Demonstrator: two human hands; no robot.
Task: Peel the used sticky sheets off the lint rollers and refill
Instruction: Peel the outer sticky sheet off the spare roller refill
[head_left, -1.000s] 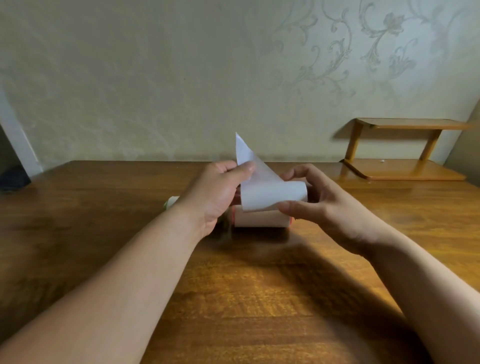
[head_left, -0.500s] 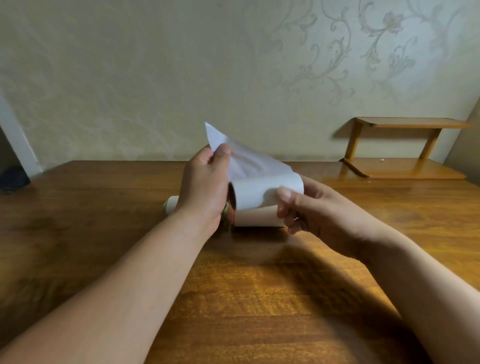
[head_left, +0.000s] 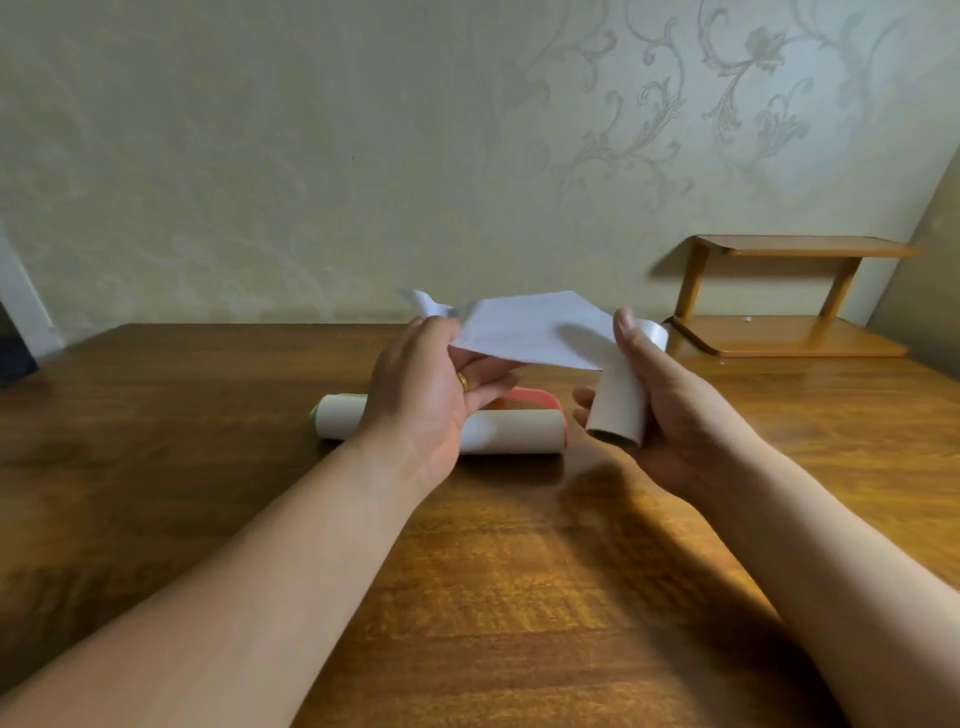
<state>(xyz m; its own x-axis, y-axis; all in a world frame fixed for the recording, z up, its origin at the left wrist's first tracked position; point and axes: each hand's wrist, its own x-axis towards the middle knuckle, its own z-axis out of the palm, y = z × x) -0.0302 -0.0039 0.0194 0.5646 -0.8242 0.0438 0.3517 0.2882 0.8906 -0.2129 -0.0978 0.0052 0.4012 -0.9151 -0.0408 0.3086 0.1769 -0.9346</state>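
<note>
White sheet (head_left: 524, 327) pinched in left hand (head_left: 431, 384); right hand (head_left: 670, 415) grips roll (head_left: 621, 410).

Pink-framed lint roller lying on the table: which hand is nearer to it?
Left. The left hand hovers directly over the pink-framed lint roller, covering part of it. The right hand is off to its right, holding a cardboard roll core.

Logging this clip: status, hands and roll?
Left hand pinching peeled sheet. Right hand gripping roll core, lifted off table. Lint roller lying behind hands, nothing obstructing.
</note>
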